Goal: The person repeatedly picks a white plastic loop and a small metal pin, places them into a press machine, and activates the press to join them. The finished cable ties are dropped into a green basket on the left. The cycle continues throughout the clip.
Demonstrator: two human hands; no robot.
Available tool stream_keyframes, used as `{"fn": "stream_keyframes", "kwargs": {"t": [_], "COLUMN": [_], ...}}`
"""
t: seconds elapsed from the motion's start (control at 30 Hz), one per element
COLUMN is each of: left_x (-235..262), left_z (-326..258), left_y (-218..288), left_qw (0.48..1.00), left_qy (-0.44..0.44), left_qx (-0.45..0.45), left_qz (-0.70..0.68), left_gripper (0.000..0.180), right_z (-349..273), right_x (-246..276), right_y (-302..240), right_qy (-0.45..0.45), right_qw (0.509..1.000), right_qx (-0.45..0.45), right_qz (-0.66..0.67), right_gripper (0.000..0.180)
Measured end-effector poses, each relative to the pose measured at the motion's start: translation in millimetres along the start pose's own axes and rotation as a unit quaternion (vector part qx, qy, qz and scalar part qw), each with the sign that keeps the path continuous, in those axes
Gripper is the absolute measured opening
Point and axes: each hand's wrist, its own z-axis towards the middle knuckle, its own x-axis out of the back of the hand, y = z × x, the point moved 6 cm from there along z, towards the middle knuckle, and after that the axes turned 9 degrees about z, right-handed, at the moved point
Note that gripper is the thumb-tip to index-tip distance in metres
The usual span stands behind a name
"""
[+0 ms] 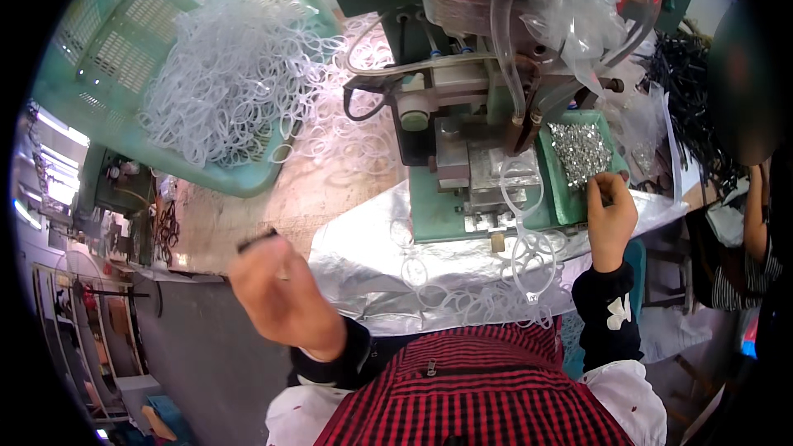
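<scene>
I judge metal bits (pixel 581 153) are being picked: right hand (pixel 613 213) curled at their tray (pixel 570 213), left hand (pixel 285 297) well apart, grips too unclear to tell. A clear loop (pixel 519 219) overhangs the press (pixel 453 149); next calls for fine pinching.

The wearer (pixel 471 388) has two hands (pixel 613 219), one machine (pixel 462 10), one tray (pixel 572 210)

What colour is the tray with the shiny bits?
Green; the tray shows best in the head view.

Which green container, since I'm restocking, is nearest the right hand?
The small tray of metal pieces, at the right hand; the larger basket of clear rings is far left.
</scene>
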Motion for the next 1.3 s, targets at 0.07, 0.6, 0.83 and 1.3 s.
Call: {"fn": "stream_keyframes", "kwargs": {"t": [0.07, 0.6, 0.83, 1.3], "left_x": [-19, -135, -143, -97], "left_z": [27, -3, -46, -6], "left_y": [-9, -264, -273, -43], "left_qw": [0.993, 0.895, 0.819, 0.876], "left_qy": [-0.083, -0.326, -0.452, -0.119], "left_qx": [-0.051, 0.103, 0.102, 0.266], "left_qz": [0.073, 0.288, 0.338, -0.384], "left_gripper": [0.019, 0.025, 0.024, 0.007], "right_z": [6, -32, -2, 1], "right_x": [-7, 81, -6, -72], "right_y": [-12, 11, -106, -117], "right_qy": [0.010, 0.045, -0.095, -0.151], "right_qw": [0.997, 0.998, 0.959, 0.883], "right_qx": [0.078, 0.041, 0.056, -0.072], "right_qz": [0.024, 0.018, 0.260, 0.439], "right_gripper": [0.010, 0.014, 0.026, 0.050]}}
